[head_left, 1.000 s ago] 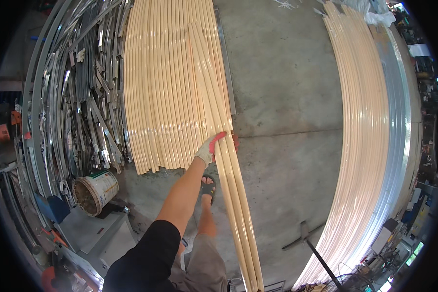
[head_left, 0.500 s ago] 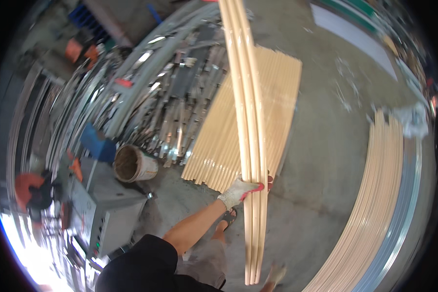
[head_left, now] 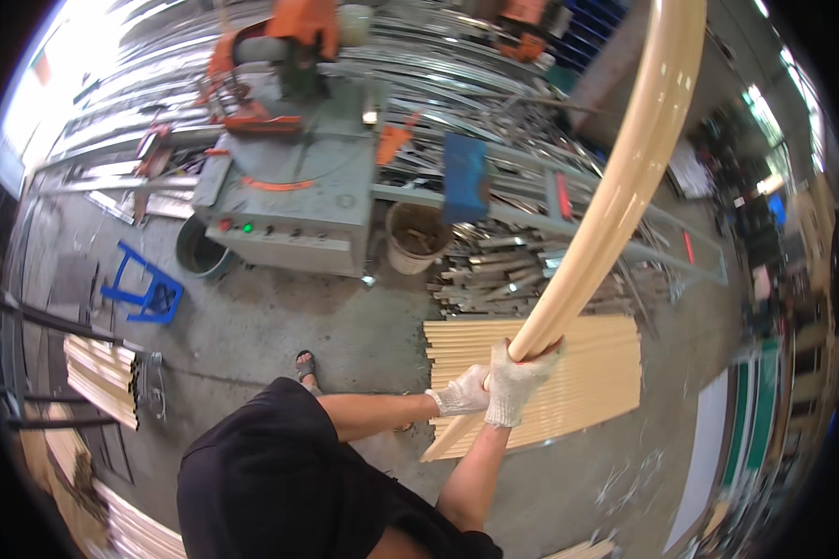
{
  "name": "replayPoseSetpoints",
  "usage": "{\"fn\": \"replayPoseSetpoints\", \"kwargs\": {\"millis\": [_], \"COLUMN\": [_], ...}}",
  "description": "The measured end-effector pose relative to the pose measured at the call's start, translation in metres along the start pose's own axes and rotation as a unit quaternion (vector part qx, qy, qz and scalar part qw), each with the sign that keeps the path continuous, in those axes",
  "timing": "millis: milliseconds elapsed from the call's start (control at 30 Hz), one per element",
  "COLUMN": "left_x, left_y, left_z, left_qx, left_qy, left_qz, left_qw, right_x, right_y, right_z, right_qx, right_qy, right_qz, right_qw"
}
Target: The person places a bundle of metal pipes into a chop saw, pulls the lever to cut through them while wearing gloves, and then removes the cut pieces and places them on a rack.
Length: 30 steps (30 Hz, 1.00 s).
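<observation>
Long glossy cream-coloured tubes (head_left: 615, 205), bunched together, slant from beside my hands up to the top right of the view. My right hand (head_left: 522, 380), in a white knit glove, is wrapped round them near their lower part. My left hand (head_left: 461, 391), gloved too, is closed on the bunch just below and left of the right one. The tubes' lower end (head_left: 452, 436) sticks out under my hands. How many tubes are in the bunch is hard to tell from this angle. Beneath lies a flat stack of similar cream tubes (head_left: 597, 368) on the floor.
A grey saw table (head_left: 289, 205) with an orange-guarded saw (head_left: 303, 33) stands ahead on the left. Near it are a bucket (head_left: 410, 252), a dark tub (head_left: 200, 252) and a blue stool (head_left: 149, 284). Metal offcuts (head_left: 503, 275) lie behind the stack. White and green panels (head_left: 718, 447) are at right.
My view has turned left toward the saw table. The tubes, three side by side before, now slant up to the right as a tight bunch. My right hand has come into clear view on them.
</observation>
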State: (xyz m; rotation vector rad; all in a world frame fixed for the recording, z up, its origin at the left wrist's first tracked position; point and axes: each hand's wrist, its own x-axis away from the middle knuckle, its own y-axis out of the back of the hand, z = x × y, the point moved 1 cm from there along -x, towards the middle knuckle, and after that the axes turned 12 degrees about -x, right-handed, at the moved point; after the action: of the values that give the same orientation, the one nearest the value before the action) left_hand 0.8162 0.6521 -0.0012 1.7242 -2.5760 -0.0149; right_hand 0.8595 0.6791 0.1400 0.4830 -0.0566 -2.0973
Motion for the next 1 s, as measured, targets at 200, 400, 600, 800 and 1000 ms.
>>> {"fn": "replayPoseSetpoints", "kwargs": {"millis": [200, 400, 600, 800, 1000], "left_x": [0.115, 0.363, 0.443, 0.503, 0.461], "left_y": [0.340, 0.715, 0.805, 0.911, 0.937], "left_z": [-0.139, -0.136, -0.163, 0.064, 0.127], "left_qx": [-0.214, 0.257, 0.253, 0.292, 0.290], "left_qy": [-0.063, -0.327, -0.098, 0.000, -0.045], "left_qz": [0.184, -0.193, -0.665, -0.681, -0.726], "left_qw": [0.957, 0.889, 0.696, 0.672, 0.623], "right_x": [0.090, 0.151, 0.133, 0.061, 0.009], "right_y": [-0.145, -0.270, -0.379, -0.509, -0.632], "right_z": [0.082, 0.099, 0.068, 0.036, 0.006], "right_qx": [-0.019, 0.043, 0.144, 0.206, 0.215], "right_qy": [0.104, 0.234, 0.329, 0.391, 0.440], "right_qz": [0.242, 0.450, 0.550, 0.594, 0.613], "right_qw": [0.965, 0.861, 0.754, 0.673, 0.620]}}
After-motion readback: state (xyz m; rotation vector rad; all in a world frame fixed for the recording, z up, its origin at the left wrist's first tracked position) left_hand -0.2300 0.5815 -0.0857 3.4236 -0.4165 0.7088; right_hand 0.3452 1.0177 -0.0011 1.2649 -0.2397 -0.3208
